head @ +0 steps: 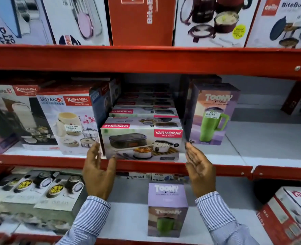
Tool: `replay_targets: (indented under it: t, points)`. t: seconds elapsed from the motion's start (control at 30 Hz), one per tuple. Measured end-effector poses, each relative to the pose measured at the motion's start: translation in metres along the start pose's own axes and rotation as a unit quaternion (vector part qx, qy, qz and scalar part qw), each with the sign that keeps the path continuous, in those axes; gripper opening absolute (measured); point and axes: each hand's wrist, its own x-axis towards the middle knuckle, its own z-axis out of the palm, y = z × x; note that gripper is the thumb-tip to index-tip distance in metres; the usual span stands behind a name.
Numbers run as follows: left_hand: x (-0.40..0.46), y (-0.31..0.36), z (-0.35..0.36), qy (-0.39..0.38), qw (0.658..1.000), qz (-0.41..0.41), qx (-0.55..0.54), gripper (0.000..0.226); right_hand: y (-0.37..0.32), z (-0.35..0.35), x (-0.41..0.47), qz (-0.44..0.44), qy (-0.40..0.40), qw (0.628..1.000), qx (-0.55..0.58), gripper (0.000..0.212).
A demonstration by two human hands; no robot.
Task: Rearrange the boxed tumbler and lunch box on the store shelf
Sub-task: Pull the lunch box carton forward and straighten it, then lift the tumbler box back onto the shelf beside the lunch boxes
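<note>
Head view puts the Varmora lunch box [142, 144] dead ahead of me, sitting at the front edge of the middle shelf [146, 167], long side facing out, running left to right. More of the same boxes are stacked flat behind it, going back into the shelf. Both of my palms face each other, one off each short end of that box. My left hand [97, 171] is spread, fingers loose, fingertips up by the lower left corner; whether they touch the cardboard I can't tell, there's blur there. My right hand [198, 167] is open too, fingers straight and together, tips just beside the lower right corner, not clearly in contact. Neither hand holds anything.

So the box lies straight forward and slightly up from both hands, its long axis spanning the gap between them, both hands about equally near. I judge a two-handed squeeze on the ends is what this calls for, then a pull straight out over the red lip.

Right of it stands a Toony tumbler box [211, 114], upright, close to the lunch box's right end, so my right hand has little room. Left, the Sedan lunch pack box [70, 121] leans close in too. Below, between my wrists, another Toony tumbler box [167, 209] stands upright on the lower shelf [128, 218].
</note>
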Motion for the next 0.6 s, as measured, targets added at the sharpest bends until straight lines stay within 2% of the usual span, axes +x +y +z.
replay_targets:
  t: [0.07, 0.13, 0.23, 0.3, 0.37, 0.43, 0.5, 0.6]
  points:
    - [-0.018, -0.011, -0.006, 0.035, 0.999, -0.005, -0.037, 0.061, 0.010, -0.016, -0.014, -0.016, 0.040, 0.999, 0.015, 0.047]
    - [-0.045, -0.028, -0.010, 0.033, 0.998, -0.030, -0.037, 0.059, 0.025, -0.033, -0.034, -0.025, 0.087, 0.996, 0.003, 0.040]
    - [-0.090, -0.066, -0.005, -0.075, 0.989, -0.106, 0.073, 0.062, 0.065, -0.051, -0.067, 0.033, 0.108, 0.989, -0.093, 0.039]
    - [-0.109, -0.092, 0.005, -0.192, 0.956, -0.185, 0.126, 0.072, 0.099, -0.057, -0.083, 0.112, 0.054, 0.980, -0.156, 0.050]
    - [-0.119, -0.109, 0.018, -0.286, 0.914, -0.245, 0.147, 0.085, 0.122, -0.055, -0.092, 0.227, -0.082, 0.957, -0.160, 0.064]
    - [-0.123, -0.121, 0.028, -0.339, 0.890, -0.248, 0.177, 0.088, 0.131, -0.048, -0.099, 0.292, -0.188, 0.927, -0.143, 0.071]
    - [-0.125, -0.124, 0.036, -0.363, 0.886, -0.229, 0.177, 0.077, 0.131, -0.042, -0.100, 0.292, -0.220, 0.921, -0.136, 0.063]
    - [-0.127, -0.114, 0.040, -0.346, 0.903, -0.198, 0.162, 0.056, 0.124, -0.044, -0.095, 0.272, -0.209, 0.931, -0.123, 0.057]
